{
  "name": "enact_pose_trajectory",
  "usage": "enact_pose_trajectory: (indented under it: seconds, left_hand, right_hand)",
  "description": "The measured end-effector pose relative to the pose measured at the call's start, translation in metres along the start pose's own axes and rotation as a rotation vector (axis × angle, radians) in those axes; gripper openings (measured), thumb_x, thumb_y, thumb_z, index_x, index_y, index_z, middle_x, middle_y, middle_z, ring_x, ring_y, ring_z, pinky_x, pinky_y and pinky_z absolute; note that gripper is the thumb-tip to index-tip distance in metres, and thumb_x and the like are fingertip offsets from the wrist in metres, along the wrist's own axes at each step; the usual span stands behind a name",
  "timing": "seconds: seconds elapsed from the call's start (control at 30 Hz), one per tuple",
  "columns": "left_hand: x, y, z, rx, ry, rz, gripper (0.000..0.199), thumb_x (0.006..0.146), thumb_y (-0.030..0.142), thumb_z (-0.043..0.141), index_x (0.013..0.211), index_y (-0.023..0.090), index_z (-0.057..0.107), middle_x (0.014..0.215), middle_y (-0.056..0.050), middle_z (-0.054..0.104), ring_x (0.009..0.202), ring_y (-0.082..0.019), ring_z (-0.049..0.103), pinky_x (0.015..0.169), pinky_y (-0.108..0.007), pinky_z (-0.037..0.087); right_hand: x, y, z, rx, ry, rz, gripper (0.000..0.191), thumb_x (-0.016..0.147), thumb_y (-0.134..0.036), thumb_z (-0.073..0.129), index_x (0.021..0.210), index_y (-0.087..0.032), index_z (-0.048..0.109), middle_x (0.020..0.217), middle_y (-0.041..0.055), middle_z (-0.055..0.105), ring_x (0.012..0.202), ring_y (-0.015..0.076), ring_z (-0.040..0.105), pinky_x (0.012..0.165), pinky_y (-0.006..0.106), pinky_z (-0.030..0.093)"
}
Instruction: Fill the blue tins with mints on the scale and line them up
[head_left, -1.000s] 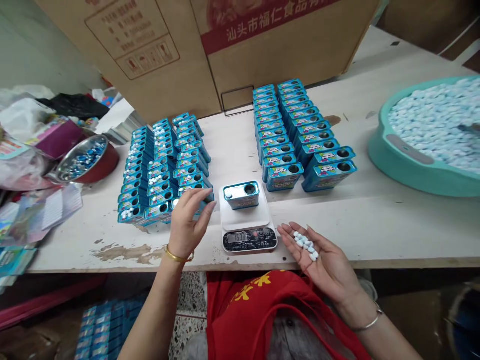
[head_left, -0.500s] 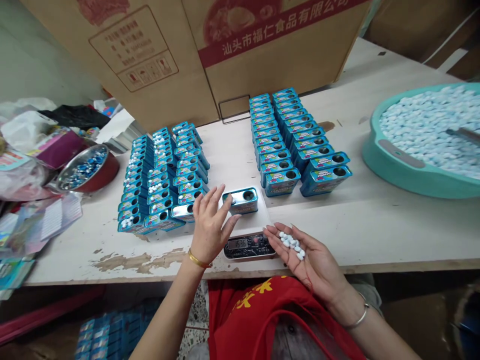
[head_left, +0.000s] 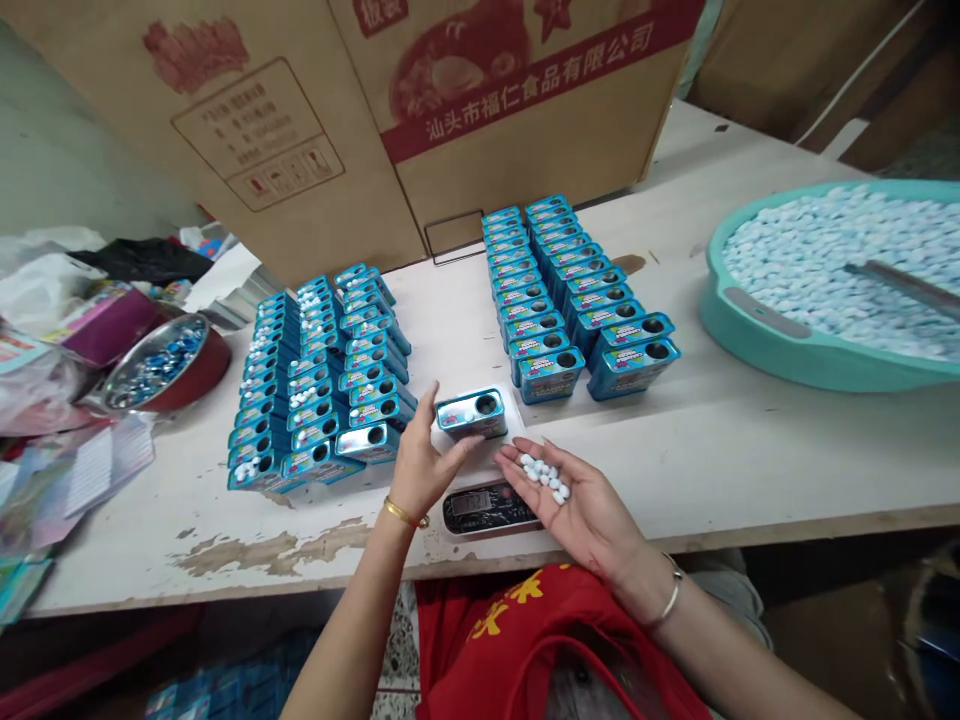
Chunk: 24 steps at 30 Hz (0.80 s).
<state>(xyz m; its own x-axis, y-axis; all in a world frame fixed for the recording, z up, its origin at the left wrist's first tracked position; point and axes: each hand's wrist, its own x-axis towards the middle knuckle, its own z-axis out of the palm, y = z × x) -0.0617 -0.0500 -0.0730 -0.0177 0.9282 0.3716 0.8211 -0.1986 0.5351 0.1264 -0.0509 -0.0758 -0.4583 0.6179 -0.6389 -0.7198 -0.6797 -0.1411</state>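
A blue tin [head_left: 471,412] with a round hole in its top stands on a small white scale [head_left: 517,418] with a dark display panel [head_left: 480,505]. At the tin's left end is my left hand [head_left: 426,462], thumb along the front and fingers apart at the left; I cannot tell whether it presses on the tin. One white candy [head_left: 469,417] lies on the tin's lid. Palm up beside the scale, my right hand [head_left: 581,520] holds several small white candies [head_left: 546,477] on its fingers.
Rows of blue tins [head_left: 315,405], many with candies on top, stand at left. More tins [head_left: 551,372] stand behind right. A turquoise basin [head_left: 810,365] of candies holds a metal scoop [head_left: 904,285]. A bowl [head_left: 217,365] of wrapped pieces sits left; a carton [head_left: 525,170] stands behind.
My left hand has come down from above the lid to the tin's left end and front. My right hand has shifted left with the candies, and the camera view has moved slightly.
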Motion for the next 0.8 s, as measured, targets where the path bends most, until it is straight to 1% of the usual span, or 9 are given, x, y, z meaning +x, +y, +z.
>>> enact_pose_trajectory:
  seconds: [0.03, 0.1, 0.2, 0.27, 0.4, 0.53, 0.63, 0.73, 0.8]
  left_hand:
    - [0.001, -0.001, 0.002, -0.041, -0.006, -0.004, 0.058, 0.077, 0.037, 0.066, 0.126, 0.018, 0.042, 0.11, -0.01, 0.061, 0.097, -0.02, 0.06, 0.083, -0.034, 0.048]
    - [0.005, 0.002, 0.004, -0.051, -0.006, 0.085, 0.038, 0.078, 0.029, 0.064, 0.113, 0.019, 0.051, 0.098, -0.006, 0.061, 0.088, -0.018, 0.059, 0.077, -0.031, 0.048]
    - [0.011, 0.012, -0.001, 0.048, -0.025, 0.32, 0.035, 0.077, 0.019, 0.061, 0.111, 0.02, 0.053, 0.097, -0.006, 0.059, 0.09, -0.02, 0.055, 0.079, -0.035, 0.045]
    - [0.016, 0.016, -0.006, 0.081, -0.047, 0.376, 0.037, 0.076, 0.017, 0.061, 0.112, 0.021, 0.052, 0.097, -0.007, 0.058, 0.091, -0.021, 0.053, 0.079, -0.036, 0.044]
    - [0.02, 0.017, -0.009, -0.023, -0.069, 0.29, 0.034, 0.078, 0.022, 0.063, 0.109, 0.021, 0.051, 0.096, -0.005, 0.058, 0.089, -0.018, 0.055, 0.078, -0.033, 0.045]
    - [0.014, 0.012, -0.003, -0.114, 0.003, 0.173, 0.032, 0.077, 0.025, 0.066, 0.105, 0.021, 0.052, 0.095, -0.004, 0.058, 0.087, -0.016, 0.056, 0.077, -0.03, 0.046]
    - [0.007, 0.004, 0.003, -0.186, 0.021, 0.053, 0.035, 0.075, 0.027, 0.069, 0.105, 0.021, 0.052, 0.093, -0.002, 0.058, 0.084, -0.015, 0.056, 0.076, -0.027, 0.046]
    - [0.0, -0.01, 0.008, -0.269, 0.002, -0.058, 0.038, 0.074, 0.029, 0.069, 0.106, 0.02, 0.051, 0.092, -0.001, 0.058, 0.083, -0.014, 0.057, 0.076, -0.027, 0.047]
    - [-0.003, -0.017, 0.011, -0.299, -0.001, -0.107, 0.039, 0.074, 0.03, 0.069, 0.107, 0.019, 0.051, 0.094, -0.002, 0.058, 0.085, -0.015, 0.058, 0.078, -0.028, 0.048]
  right_hand:
    - [0.002, 0.002, 0.005, 0.015, 0.003, -0.011, 0.018, 0.086, -0.014, 0.05, 0.091, -0.007, 0.065, 0.093, 0.0144, 0.072, 0.097, 0.0206, 0.067, 0.09, 0.031, 0.052]
    - [0.005, 0.007, 0.012, 0.061, 0.002, -0.041, 0.018, 0.087, -0.014, 0.048, 0.088, -0.009, 0.065, 0.089, 0.0109, 0.072, 0.091, 0.0174, 0.068, 0.088, 0.029, 0.053]
    - [0.007, 0.01, 0.017, 0.138, -0.031, -0.099, 0.021, 0.088, -0.014, 0.045, 0.082, -0.011, 0.065, 0.079, 0.0063, 0.072, 0.081, 0.015, 0.069, 0.087, 0.03, 0.054]
    - [0.007, 0.009, 0.018, 0.163, -0.05, -0.135, 0.022, 0.088, -0.013, 0.045, 0.08, -0.011, 0.065, 0.076, 0.0063, 0.071, 0.079, 0.0152, 0.069, 0.088, 0.032, 0.054]
    - [0.009, 0.003, 0.021, 0.167, -0.075, -0.17, 0.018, 0.086, -0.013, 0.048, 0.081, -0.011, 0.065, 0.08, 0.0076, 0.071, 0.081, 0.0156, 0.068, 0.09, 0.033, 0.053]
    - [0.008, -0.002, 0.022, 0.119, -0.044, -0.166, 0.017, 0.083, -0.009, 0.048, 0.081, -0.01, 0.065, 0.083, 0.0094, 0.071, 0.084, 0.0165, 0.068, 0.088, 0.032, 0.053]
    - [0.005, -0.005, 0.014, 0.065, -0.01, -0.16, 0.016, 0.082, -0.009, 0.049, 0.082, -0.011, 0.065, 0.082, 0.0084, 0.07, 0.084, 0.0156, 0.067, 0.083, 0.028, 0.055]
    - [0.004, -0.013, -0.005, -0.182, -0.002, -0.261, 0.012, 0.081, -0.016, 0.053, 0.082, -0.014, 0.064, 0.074, 0.0042, 0.067, 0.067, 0.0106, 0.064, 0.063, 0.02, 0.055]
    - [0.007, -0.023, -0.02, -0.471, 0.003, -0.401, 0.014, 0.079, -0.027, 0.058, 0.083, -0.015, 0.064, 0.066, 0.0003, 0.062, 0.048, 0.0065, 0.053, 0.044, 0.016, 0.045]
